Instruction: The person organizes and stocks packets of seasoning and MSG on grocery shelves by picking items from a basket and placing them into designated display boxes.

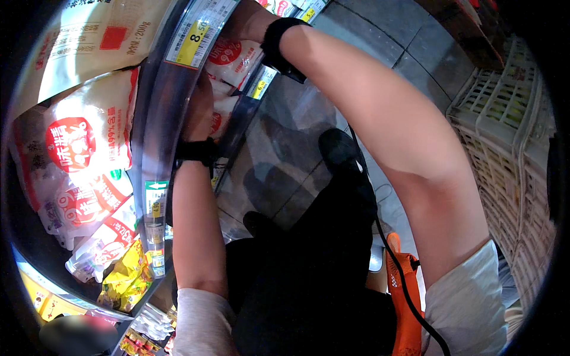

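Both arms reach in under the upper shelf's dark edge [153,115], each with a black wristband. My left hand [200,107] shows only in part below that edge, beside red and white plastic packets [222,111] on a lower shelf; its fingers are hidden. The back of my right hand [242,22] is partly seen near another red and white packet [238,60], with its fingers behind the shelf edge and price tag [196,35]. What either hand holds cannot be seen. On the upper shelf lie white bags with red print [89,133] and a yellow packet [129,276].
Stacked white plastic crates [498,115] stand on the right, below a cardboard box [476,31]. Grey floor tiles [378,35] lie between crates and shelving. An orange plastic object [403,293] and a black cable [392,253] are close to my right side.
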`<action>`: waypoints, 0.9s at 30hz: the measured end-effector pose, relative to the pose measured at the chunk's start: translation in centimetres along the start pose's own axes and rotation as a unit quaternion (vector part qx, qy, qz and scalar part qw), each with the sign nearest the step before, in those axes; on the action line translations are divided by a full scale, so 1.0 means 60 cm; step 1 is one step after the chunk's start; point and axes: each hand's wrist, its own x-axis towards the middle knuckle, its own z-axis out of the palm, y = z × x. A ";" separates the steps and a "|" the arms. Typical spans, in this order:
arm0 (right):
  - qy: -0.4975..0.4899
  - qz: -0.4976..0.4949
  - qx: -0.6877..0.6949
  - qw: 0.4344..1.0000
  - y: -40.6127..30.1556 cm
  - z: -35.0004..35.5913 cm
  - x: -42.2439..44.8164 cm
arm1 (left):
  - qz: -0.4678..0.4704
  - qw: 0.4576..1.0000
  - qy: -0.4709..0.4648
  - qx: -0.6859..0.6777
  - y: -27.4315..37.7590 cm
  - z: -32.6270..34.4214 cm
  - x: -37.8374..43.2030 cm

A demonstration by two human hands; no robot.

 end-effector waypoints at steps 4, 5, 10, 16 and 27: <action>0.030 -0.028 -0.051 0.998 -0.003 0.020 -0.031 | -0.043 0.985 -0.019 -0.165 -0.012 0.005 0.011; 0.022 -0.022 -0.076 0.997 -0.005 0.025 -0.039 | -0.023 0.981 -0.001 -0.193 -0.013 0.007 0.010; 0.016 -0.068 -0.038 0.997 -0.015 0.020 -0.050 | 0.051 0.998 -0.011 0.020 -0.019 0.027 0.022; 0.141 -0.003 0.008 0.990 -0.030 -0.017 -0.105 | 0.047 0.985 -0.074 0.146 0.007 0.015 0.027; 0.185 0.130 0.211 0.951 -0.102 -0.193 -0.353 | 0.129 0.981 0.011 -0.141 0.172 -0.200 -0.120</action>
